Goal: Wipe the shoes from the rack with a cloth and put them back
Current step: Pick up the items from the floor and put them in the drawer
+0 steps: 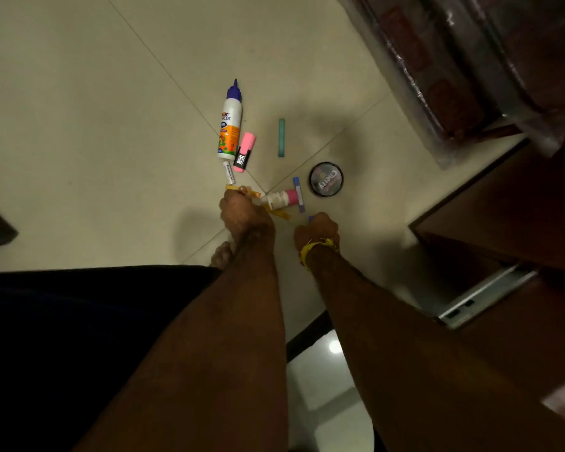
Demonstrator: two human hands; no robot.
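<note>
No shoes, rack or cloth showed anywhere in frame, so the wiping looked not yet begun. At centre, the left hand (242,210) curled round a yellow-orange strip (276,212); the right hand (317,228) closed on something small and blue, unidentifiable. A white glue bottle (230,125) lay on cream floor tiles (79,109); brown wooden furniture (503,207) stood right.

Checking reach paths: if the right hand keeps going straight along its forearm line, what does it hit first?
Probably the blue-capped marker, lying crosswise just beyond the right hand, which already grips something small and blue. Past that sits the round polish tin. Height above the floor is unclear from this single view.
</note>
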